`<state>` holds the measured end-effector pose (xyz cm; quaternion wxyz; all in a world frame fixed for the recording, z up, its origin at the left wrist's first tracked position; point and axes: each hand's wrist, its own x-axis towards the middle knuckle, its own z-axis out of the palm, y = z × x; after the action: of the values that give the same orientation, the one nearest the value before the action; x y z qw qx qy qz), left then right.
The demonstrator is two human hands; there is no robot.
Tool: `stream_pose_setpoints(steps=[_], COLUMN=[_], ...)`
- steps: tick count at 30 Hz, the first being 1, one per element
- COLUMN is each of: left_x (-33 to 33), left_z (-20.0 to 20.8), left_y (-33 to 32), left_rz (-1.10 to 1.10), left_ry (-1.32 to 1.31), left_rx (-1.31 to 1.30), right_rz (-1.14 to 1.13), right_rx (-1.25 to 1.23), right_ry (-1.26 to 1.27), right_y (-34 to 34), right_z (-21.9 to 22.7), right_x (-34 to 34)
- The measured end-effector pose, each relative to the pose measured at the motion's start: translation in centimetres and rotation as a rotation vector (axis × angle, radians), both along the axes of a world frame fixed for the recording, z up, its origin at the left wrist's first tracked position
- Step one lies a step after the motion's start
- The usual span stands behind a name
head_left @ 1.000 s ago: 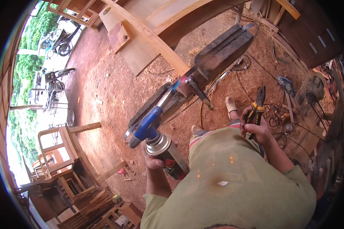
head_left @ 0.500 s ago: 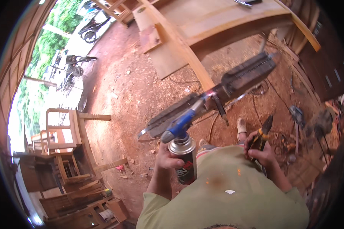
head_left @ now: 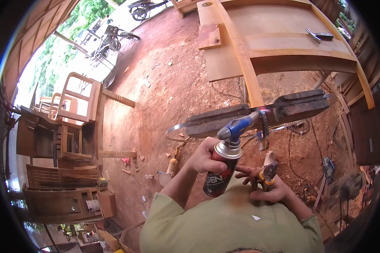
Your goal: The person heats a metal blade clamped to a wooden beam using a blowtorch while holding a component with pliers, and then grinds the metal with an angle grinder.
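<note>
Wrapping the fingers of the left hand (head_left: 206, 159) snugly around a dark can (head_left: 218, 177) topped by a blue torch head (head_left: 235, 128). Curling the right hand (head_left: 271, 192) partly around yellow-handled pliers (head_left: 266, 176), with some fingers extended toward the can. Pointing the nozzle (head_left: 254, 115) at a glowing spot (head_left: 263, 110) midway between the ends of a dark holder (head_left: 219, 122). Facing a wooden table (head_left: 278, 25) with a metal tool (head_left: 323, 36) by its right edge.

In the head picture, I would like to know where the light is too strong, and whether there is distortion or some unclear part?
In the head view, the yard at upper left is washed out to white; also in the head view, the roof bows with the fisheye distortion and the picture's corners are black; still the head view: the can is fairly clear, the pliers harder to make out.
</note>
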<state>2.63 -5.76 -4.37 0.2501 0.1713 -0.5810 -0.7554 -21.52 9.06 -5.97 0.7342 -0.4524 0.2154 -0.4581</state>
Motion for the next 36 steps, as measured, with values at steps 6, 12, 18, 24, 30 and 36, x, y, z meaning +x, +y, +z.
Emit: stream_pose_setpoints(steps=[6,12,18,24,30,36], left_x=[0.9,-1.2,-1.0,0.4,-0.5,-0.7], left_z=[-1.2,-0.5,0.1,0.1,1.0,0.4], left_y=[0.4,0.4,0.5,0.0,0.1,0.1], left_rz=[0.040,0.094,0.087,0.003,0.030,0.009], left_ry=[0.033,0.052,0.046,0.008,0.012,-0.043], left_rx=[0.025,0.066,0.061,-0.034,-0.019,-0.022], right_rz=[0.064,0.065,0.085,0.078,0.060,0.062], right_rx=[-0.111,-0.015,-0.069,-0.004,0.011,-0.026], right_ry=[0.093,0.155,0.152,-0.016,-0.023,-0.018], right_y=[-0.7,-0.4,-0.7,-1.0,-0.9,-0.9], right_z=[-0.1,0.1,0.0,0.7,0.4,0.4], right_x=[0.0,-1.3,-1.3,-0.5,-0.7,-1.2])
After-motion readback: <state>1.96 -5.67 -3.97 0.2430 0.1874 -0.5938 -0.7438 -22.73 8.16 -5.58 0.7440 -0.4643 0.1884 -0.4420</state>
